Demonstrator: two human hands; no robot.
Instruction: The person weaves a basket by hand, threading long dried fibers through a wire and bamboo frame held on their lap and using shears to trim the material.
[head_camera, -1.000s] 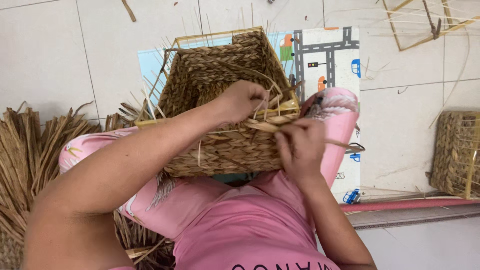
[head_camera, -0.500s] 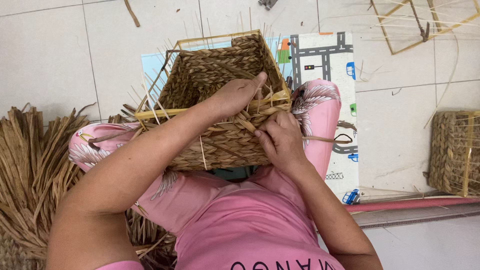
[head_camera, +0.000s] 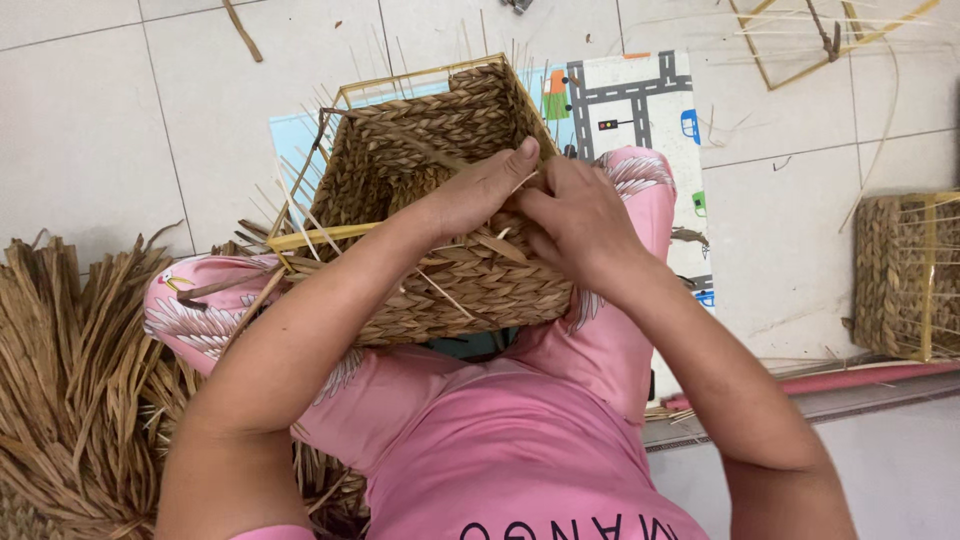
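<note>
Both hands have drawn closer together since the earlier frames, and the woven basket (head_camera: 440, 200) has tipped a little more toward me, so I now see its near wall almost full on at the centre of the frame. From my seat at the controls, the left hand (head_camera: 480, 190) lies over the basket's near top rim, fingers curled down onto the weave and pinching a thin pale straw strand (head_camera: 520, 183) against it. The right hand (head_camera: 580, 215) sits just to the right, touching the left at the fingertips, closed around the same stretch of rim; I cannot tell whether it grips the strand itself. That strand runs roughly left to right along the rim, between the two hands, with the left slightly nearer its free end. The basket rests on the person's lap, on the pink patterned trousers (head_camera: 600, 340), its long axis running from lower centre toward upper left. A heap of dried straw (head_camera: 70, 380) lies on the floor at lower left.
</note>
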